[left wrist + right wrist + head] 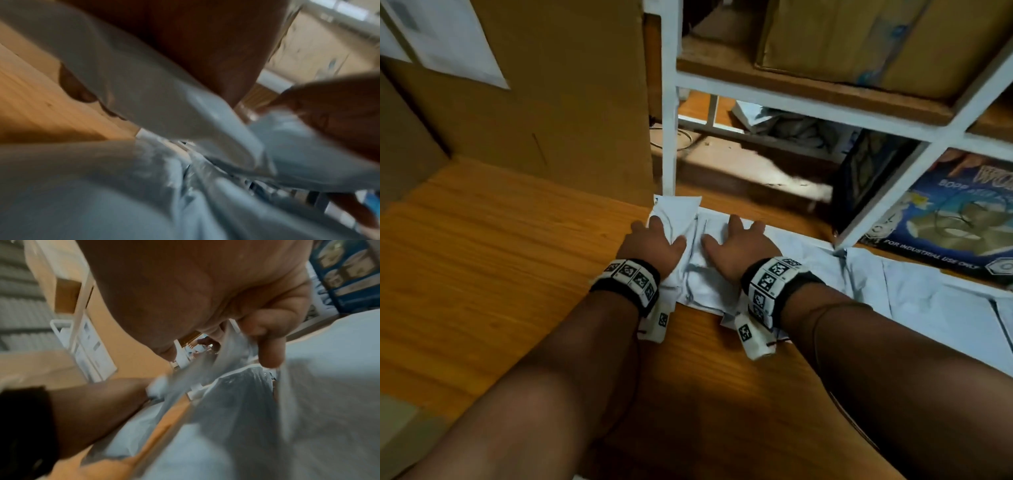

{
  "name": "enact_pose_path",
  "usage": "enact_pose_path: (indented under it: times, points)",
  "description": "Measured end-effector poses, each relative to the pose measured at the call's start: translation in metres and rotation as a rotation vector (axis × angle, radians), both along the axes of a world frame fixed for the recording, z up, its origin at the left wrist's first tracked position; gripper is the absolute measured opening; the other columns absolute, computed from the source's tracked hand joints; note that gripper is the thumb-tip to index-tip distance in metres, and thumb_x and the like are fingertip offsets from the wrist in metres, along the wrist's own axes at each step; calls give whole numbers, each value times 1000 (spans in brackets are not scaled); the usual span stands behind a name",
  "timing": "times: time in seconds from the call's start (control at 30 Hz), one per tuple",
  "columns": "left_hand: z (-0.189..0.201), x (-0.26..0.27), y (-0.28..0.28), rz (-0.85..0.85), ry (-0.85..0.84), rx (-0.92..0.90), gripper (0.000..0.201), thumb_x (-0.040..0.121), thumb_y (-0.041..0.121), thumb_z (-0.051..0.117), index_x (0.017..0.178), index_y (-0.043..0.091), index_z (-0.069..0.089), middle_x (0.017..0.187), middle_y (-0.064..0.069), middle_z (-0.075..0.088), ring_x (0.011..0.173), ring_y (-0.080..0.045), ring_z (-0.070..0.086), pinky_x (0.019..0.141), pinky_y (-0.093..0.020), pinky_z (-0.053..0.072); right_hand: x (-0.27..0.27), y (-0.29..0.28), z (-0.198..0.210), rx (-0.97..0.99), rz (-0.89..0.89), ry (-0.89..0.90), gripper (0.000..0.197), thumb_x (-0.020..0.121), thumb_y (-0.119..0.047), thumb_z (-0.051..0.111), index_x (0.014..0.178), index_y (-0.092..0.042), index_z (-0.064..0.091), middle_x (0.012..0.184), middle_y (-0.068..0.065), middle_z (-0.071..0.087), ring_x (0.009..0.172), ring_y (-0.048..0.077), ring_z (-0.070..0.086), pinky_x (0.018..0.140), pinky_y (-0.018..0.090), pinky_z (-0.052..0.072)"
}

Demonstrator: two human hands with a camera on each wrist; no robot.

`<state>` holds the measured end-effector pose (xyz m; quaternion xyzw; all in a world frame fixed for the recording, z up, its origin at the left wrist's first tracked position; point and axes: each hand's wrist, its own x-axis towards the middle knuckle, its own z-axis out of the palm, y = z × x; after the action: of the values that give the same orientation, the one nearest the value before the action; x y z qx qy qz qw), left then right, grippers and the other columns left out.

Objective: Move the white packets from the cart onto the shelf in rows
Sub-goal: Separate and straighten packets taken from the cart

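Observation:
Two white packets lie side by side on the wooden shelf board [517, 240], beside the white upright post. My left hand [654, 240] holds the left packet [681, 209]. In the left wrist view that packet [164, 100] runs between palm and fingertips [76, 87]. My right hand [739, 243] is on the neighbouring packet [705, 284], and its bent fingers [269, 352] pinch a raised plastic fold [226, 345]. More white packets [928, 301] lie in a row to the right along the shelf's far edge. The cart is out of view.
A large cardboard box [551, 102] stands at the back left of the shelf board. The white shelf frame [669, 137] rises just beyond the packets. A blue printed box [955, 219] and brown cartons [876, 41] sit in compartments to the right.

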<state>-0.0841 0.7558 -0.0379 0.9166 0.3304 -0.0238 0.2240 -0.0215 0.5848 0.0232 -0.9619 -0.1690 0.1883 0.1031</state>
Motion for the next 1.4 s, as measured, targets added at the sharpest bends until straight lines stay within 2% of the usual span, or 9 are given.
enact_pose_path:
  times: [0.23,0.37,0.5,0.73,0.83,0.9,1.03,1.27,1.4]
  points:
    - [-48,-11,11,-286,23,292,61,101,59,46,146,21,61,151,-21,53,132,-44,50,98,-57,56,-2,-14,-26,-217,386,-399,62,101,-61,41,151,-25,43,148,14,46,131,40,49,102,55,45]
    - [-85,-19,19,-403,35,334,80,99,61,29,163,17,47,168,-28,39,147,-54,45,110,-72,48,2,-11,-49,-312,675,-332,72,100,-59,34,166,-38,16,172,15,23,157,36,28,122,75,9]
    - [-83,-19,7,-387,186,347,79,108,61,30,175,28,7,182,-15,5,166,-40,15,126,-66,25,5,-8,-63,-360,694,-255,74,105,-54,33,169,-37,1,178,18,-4,164,40,4,128,67,0]
    - [-39,-20,5,-375,246,351,85,106,67,40,174,34,1,177,-18,17,161,-41,24,128,-67,23,-1,-23,-39,-204,619,-193,70,106,-64,35,168,-38,16,179,8,6,165,35,7,128,66,3]
    - [9,-26,-7,-405,207,343,70,104,59,32,166,27,32,150,-20,52,135,-43,55,116,-61,43,-13,-55,-13,-73,587,-165,67,105,-61,45,165,-35,32,176,4,22,164,28,15,130,62,7]
    - [42,-32,-23,-413,82,309,49,104,47,35,135,17,59,123,-18,65,114,-43,65,99,-55,54,-21,-85,2,34,540,-135,61,105,-54,52,161,-31,43,167,4,40,159,29,31,128,56,20]
    - [87,-36,-90,-504,-58,203,42,109,50,47,122,16,69,117,-10,73,112,-32,69,96,-48,57,-38,-150,20,126,449,-86,58,99,-45,59,153,-24,56,144,2,62,132,26,58,111,45,46]
    - [89,-34,-228,-893,-148,-25,45,102,62,49,114,23,69,105,-1,73,97,-23,68,82,-47,58,-74,-260,39,124,188,-49,58,93,-61,35,137,-34,62,123,-5,66,112,19,64,93,44,55]
    - [89,-26,-303,-1045,-114,-101,42,102,62,49,113,27,68,102,2,70,93,-22,66,79,-47,58,-91,-334,39,89,51,-81,45,98,-51,49,135,-31,65,120,-5,68,110,19,65,87,33,50]
